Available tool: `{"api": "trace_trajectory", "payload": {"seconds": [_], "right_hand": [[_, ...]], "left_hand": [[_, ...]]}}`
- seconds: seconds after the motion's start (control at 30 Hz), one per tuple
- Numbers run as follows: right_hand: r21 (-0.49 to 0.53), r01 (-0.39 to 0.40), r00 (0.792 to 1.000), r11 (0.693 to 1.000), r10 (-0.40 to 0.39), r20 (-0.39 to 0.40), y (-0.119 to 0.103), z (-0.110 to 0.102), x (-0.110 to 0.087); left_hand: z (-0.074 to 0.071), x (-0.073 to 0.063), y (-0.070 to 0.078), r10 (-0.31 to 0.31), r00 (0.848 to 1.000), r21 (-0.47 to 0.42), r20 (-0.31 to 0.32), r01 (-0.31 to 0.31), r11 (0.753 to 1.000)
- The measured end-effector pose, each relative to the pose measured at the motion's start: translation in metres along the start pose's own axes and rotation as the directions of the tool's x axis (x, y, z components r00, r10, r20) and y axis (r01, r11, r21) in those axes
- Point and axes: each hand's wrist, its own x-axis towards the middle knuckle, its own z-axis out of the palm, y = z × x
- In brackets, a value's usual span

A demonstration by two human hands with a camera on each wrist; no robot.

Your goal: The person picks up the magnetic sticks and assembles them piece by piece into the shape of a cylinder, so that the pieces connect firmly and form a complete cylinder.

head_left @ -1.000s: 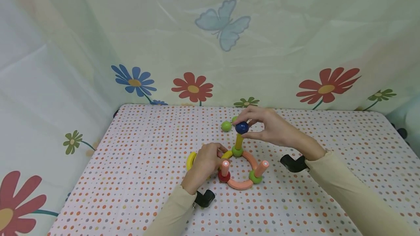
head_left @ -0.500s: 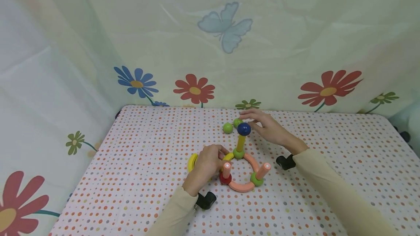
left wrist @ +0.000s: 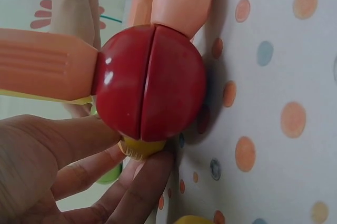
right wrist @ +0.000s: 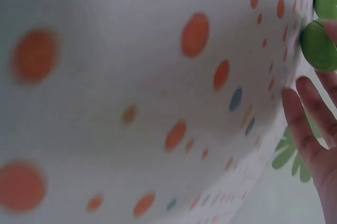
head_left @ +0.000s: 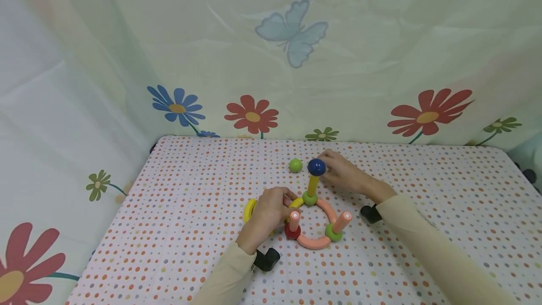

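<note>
A ring of curved sticks and balls lies on the table in the head view. My left hand point(head_left: 268, 208) pinches its yellow curved stick point(left wrist: 139, 148) beside the red ball point(left wrist: 150, 81). Salmon sticks point(head_left: 294, 220) stand up from the red ball and a green ball point(head_left: 334, 233). At the ring's far side a yellow stick point(head_left: 313, 186) stands upright, topped by a blue ball point(head_left: 316, 167). Behind it, my right hand point(head_left: 345, 174) holds a loose green ball point(right wrist: 317, 47) between thumb and fingers; the blue ball partly hides this in the head view.
Another loose green ball point(head_left: 295, 165) rests left of the right hand. Yellow curved pieces point(head_left: 249, 210) lie left of the left hand, partly covered by it. The dotted tabletop point(head_left: 203, 178) ends at a flowered curtain point(head_left: 360, 60).
My right hand has let go of the blue ball, which stays on the yellow stick. It has moved behind it and taken hold of a green ball. The left hand keeps its place.
</note>
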Motion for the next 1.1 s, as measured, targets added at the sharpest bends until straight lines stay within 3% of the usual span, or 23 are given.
{"api": "trace_trajectory", "payload": {"seconds": [0.27,0.9,1.1], "right_hand": [[-0.02,-0.096,0.995,0.995,0.097,0.036,-0.007,-0.012,-0.017],[0.077,-0.135,0.986,0.988,0.126,0.112,-0.01,-0.015,-0.045],[0.071,-0.131,0.991,0.989,0.129,0.033,-0.017,-0.022,-0.059]], "left_hand": [[-0.003,0.0,0.0,0.011,1.0,0.014,-0.009,-0.011,1.0],[-0.002,-0.001,0.0,-0.001,1.0,0.008,0.001,0.001,1.0],[-0.001,-0.001,0.001,0.005,1.0,-0.006,0.009,-0.005,1.0]]}}
